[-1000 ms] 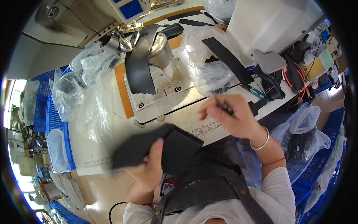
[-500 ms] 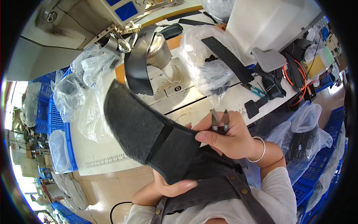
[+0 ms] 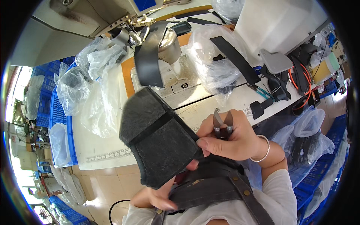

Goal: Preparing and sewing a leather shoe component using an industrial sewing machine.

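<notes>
Holding a black, angular panel of fuzzy material [image 3: 161, 153], crossed by a narrow darker strip [image 3: 152, 128], tilted up over the near edge of a white desk [image 3: 90, 144] and in front of a dark grey apron [image 3: 210, 178]. Supporting it from below with the left hand [image 3: 159, 197], partly hidden behind the panel, showing a thumb clear of the lower edge and a fingertip at the right-hand edge; cannot tell how far closed. Pinching the right-hand corner between thumb and forefinger of the right hand [image 3: 234, 138], wearing a pale bangle [image 3: 268, 146] at that wrist. Also carrying in the right hand small metal snips [image 3: 222, 129], blades apart and pointing up. Facing, beyond the panel, a shiny metal machine post [image 3: 169, 50] with a smooth black curved band [image 3: 148, 63] at its left side. Further right, seeing a crumpled clear plastic bag [image 3: 204, 60] under a long flat black strip [image 3: 236, 60], then a teal-handled tool [image 3: 263, 92] near an orange cable [image 3: 309, 84]. To the left, seeing more clear plastic bags [image 3: 99, 108] beside a blue slatted crate [image 3: 57, 108].
</notes>
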Demonstrator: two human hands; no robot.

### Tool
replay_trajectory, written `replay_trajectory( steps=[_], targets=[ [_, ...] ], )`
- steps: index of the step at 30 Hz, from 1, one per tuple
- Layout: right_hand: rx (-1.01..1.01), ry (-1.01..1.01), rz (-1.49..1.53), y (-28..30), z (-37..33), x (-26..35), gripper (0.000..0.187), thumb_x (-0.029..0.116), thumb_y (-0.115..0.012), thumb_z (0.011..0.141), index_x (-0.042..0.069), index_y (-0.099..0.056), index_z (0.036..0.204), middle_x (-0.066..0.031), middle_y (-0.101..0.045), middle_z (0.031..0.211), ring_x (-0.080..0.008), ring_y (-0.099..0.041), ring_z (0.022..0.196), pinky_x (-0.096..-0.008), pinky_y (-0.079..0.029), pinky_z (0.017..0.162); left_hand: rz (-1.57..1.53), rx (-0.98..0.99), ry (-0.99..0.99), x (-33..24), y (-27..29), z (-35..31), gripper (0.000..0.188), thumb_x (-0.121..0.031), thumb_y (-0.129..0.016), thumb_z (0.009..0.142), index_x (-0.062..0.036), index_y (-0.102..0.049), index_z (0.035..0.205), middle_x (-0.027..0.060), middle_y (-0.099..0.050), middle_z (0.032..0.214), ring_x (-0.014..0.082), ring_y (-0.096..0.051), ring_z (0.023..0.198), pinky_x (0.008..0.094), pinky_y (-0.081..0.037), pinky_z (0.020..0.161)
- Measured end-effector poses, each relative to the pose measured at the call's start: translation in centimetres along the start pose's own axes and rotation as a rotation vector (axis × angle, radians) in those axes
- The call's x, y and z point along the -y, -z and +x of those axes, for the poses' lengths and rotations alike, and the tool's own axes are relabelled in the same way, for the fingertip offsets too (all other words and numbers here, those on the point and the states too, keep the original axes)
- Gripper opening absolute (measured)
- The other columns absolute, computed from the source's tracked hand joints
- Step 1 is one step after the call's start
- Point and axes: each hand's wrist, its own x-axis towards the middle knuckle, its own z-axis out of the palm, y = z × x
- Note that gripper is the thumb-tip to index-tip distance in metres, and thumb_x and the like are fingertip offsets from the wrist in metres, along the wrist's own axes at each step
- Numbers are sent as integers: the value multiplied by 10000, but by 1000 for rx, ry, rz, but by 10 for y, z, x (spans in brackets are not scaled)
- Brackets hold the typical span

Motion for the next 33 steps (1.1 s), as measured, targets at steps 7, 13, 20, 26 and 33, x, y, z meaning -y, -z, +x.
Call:
replay_trajectory(
  steps=[7,13,20,26,33],
  targets=[
    [50,178,-158,-19,2,-10,107,86,-615,786,6,-565,735,-49,-605,606,-72,-561,521,-197,-393,451,20,-33,390,5,8,-5,463,-390,-380,900,8,-496,1105,114,-585,918,155,-561,783,269,-443,690],
    [18,172,-197,-20,8,-21,110,62,-589,742,23,-515,670,-38,-574,560,-80,-514,451,-212,-363,414,50,-16,360,12,9,3,462,-451,-328,913,-40,-529,975,19,-560,785,68,-478,600,194,-339,494],
    [-31,183,-191,-20,11,-20,109,40,-579,707,23,-484,655,-22,-454,499,-74,-387,421,-228,-326,406,121,-50,241,14,-2,12,419,-401,-310,929,-47,-535,936,8,-539,696,57,-452,525,190,-318,440],
    [-73,212,-227,-19,15,-29,89,28,-583,685,21,-496,667,-25,-448,500,-73,-386,433,-230,-332,416,181,-130,136,13,-8,19,290,-257,-374,940,-16,-535,932,27,-540,675,67,-450,466,192,-328,396],
    [-150,181,-286,-19,16,-36,90,30,-600,659,20,-510,662,-56,-471,512,-108,-416,444,-247,-358,436,628,-124,-101,22,0,25,99,-94,-469,908,-24,-530,942,19,-524,656,53,-439,469,187,-334,401]
  ],
)
